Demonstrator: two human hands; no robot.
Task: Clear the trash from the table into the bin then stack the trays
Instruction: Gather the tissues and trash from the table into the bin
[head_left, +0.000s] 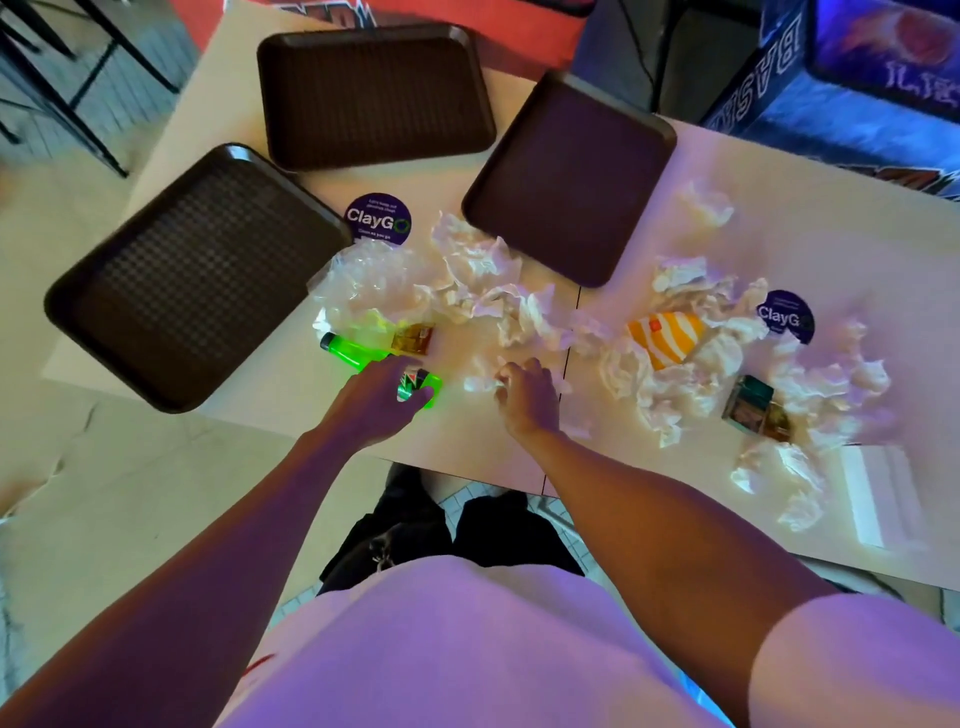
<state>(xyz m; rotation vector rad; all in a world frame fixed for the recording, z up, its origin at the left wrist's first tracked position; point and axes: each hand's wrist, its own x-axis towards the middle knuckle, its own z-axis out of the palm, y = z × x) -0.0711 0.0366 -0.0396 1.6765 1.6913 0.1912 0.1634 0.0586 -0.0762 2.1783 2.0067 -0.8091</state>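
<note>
Three empty brown trays lie apart on the table: one at the left (197, 275), one at the back (374, 93), one in the middle (571, 176). My left hand (376, 397) grips a green soda bottle (348, 351) lying on its side near the front edge. My right hand (524, 395) pinches a small crumpled white napkin (478, 384). Crumpled napkins (483, 275) and a clear plastic bag (363, 280) are strewn across the middle. An orange-and-white paper cup (665, 338) lies on its side among more napkins (654, 395) at the right. No bin is in view.
A brown snack wrapper (413, 338) lies beside the bottle. A dark carton (753, 408) and a white flat box (878, 499) sit at the front right. Two round purple stickers (378, 219) (784, 317) mark the tabletop. Chair legs (78, 78) stand at the back left.
</note>
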